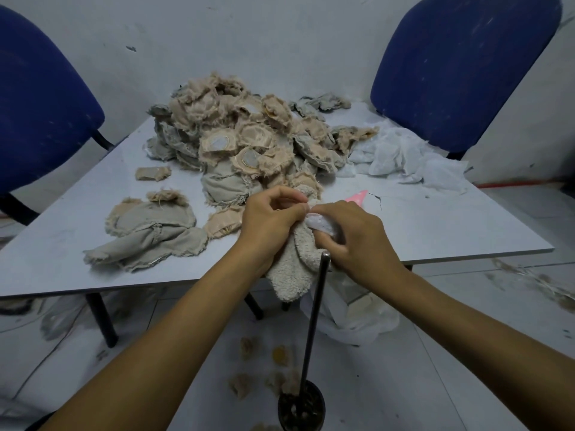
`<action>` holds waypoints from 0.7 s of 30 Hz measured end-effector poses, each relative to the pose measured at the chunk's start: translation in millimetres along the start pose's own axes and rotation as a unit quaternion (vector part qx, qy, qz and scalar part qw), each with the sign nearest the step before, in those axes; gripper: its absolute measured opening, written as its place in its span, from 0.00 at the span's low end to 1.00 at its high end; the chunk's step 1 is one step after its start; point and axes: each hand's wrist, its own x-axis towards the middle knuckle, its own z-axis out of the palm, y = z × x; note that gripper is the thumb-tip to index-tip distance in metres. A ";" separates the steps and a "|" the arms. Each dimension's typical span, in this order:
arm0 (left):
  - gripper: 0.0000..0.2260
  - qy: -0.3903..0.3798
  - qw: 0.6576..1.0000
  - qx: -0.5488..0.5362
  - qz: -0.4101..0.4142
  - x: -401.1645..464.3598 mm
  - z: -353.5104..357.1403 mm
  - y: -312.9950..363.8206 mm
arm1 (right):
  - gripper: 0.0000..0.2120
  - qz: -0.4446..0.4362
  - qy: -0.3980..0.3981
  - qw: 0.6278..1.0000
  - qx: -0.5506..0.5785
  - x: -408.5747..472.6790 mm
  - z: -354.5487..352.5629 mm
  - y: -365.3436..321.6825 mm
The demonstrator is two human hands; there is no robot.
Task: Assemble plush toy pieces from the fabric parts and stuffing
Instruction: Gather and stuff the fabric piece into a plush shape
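Left hand (270, 219) grips nubby cream terry plush piece (292, 272), right hand (351, 241) pinches fluffy white stuffing (322, 225) at its opening, over grey table (435, 225).

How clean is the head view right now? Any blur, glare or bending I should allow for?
Head view: light is flat and dim, with no glare and only soft shadows; wide-angle bending curves the blue chairs and table edges; the fabric pile is slightly soft; the left hand, right hand and plush piece read clearly.
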 end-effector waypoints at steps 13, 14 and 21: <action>0.09 0.000 0.999 0.023 0.046 -5.7 -0.6 -2.1 | 0.09 0.086 0.052 0.993 0.066 5.0 -2.3 -2.4; 0.09 0.000 0.998 0.027 0.049 -6.3 -0.3 -2.2 | 0.08 0.085 0.064 0.993 0.050 4.9 -0.8 -2.6; 0.09 0.034 0.998 0.038 0.047 -5.1 0.0 -5.2 | 0.06 0.015 0.049 0.998 0.045 -0.5 4.0 -0.9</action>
